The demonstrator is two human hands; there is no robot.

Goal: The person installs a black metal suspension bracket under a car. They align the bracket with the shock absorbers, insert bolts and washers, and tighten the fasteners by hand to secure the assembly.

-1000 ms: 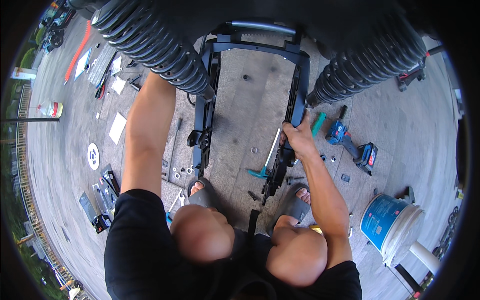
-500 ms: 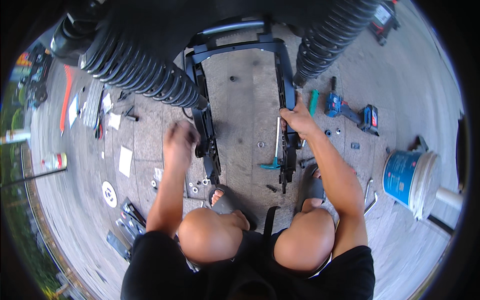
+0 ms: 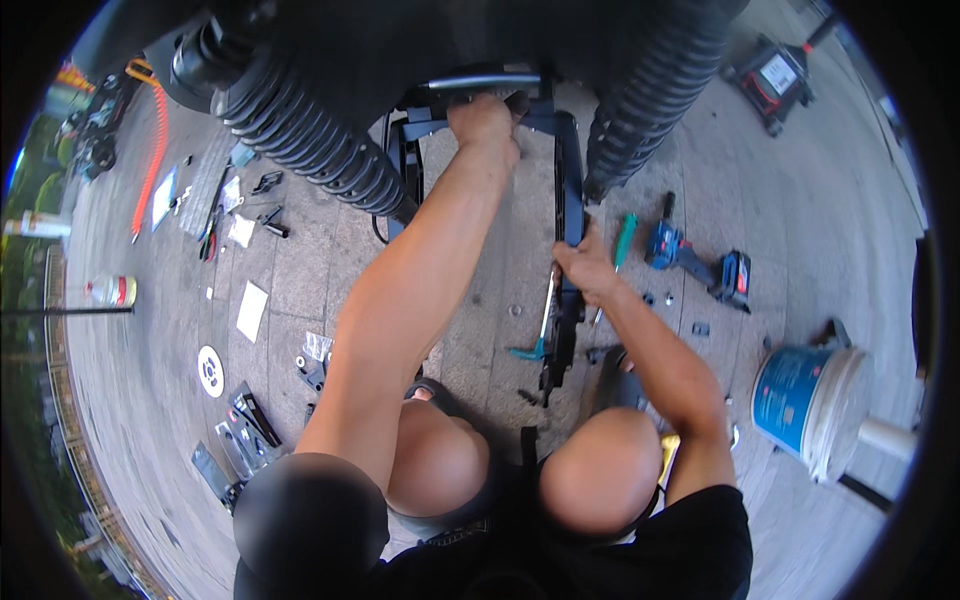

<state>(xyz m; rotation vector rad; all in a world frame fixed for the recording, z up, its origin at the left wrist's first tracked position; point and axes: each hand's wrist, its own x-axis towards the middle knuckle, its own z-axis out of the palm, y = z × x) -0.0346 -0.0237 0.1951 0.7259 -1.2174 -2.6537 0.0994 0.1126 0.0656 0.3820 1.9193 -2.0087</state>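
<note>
A black two-armed metal frame, like a swingarm (image 3: 567, 170), stands between two shock absorbers with black coil springs, the left shock absorber (image 3: 310, 140) and the right shock absorber (image 3: 655, 105). My right hand (image 3: 588, 265) is closed around the frame's right arm, about halfway along. Stretched far forward, my left hand (image 3: 485, 120) is at the frame's crosspiece, its fingers curled. A small dark piece shows at those fingers, its kind unclear. My left forearm covers much of the frame's left arm. A teal T-handle hex key (image 3: 530, 352) lies against the right arm's lower end.
A blue cordless impact driver (image 3: 690, 255) and a green-handled tool (image 3: 625, 240) lie on the right. Further out stand a blue-and-white bucket (image 3: 800, 405) and a floor jack (image 3: 775, 80). Leftward are a white disc (image 3: 210, 371), a red coiled hose (image 3: 155, 160) and several loose parts.
My left hand has gone from beside the frame's left arm forward to its crosspiece. My right hand keeps its grip on the right arm. The view has shifted slightly.
</note>
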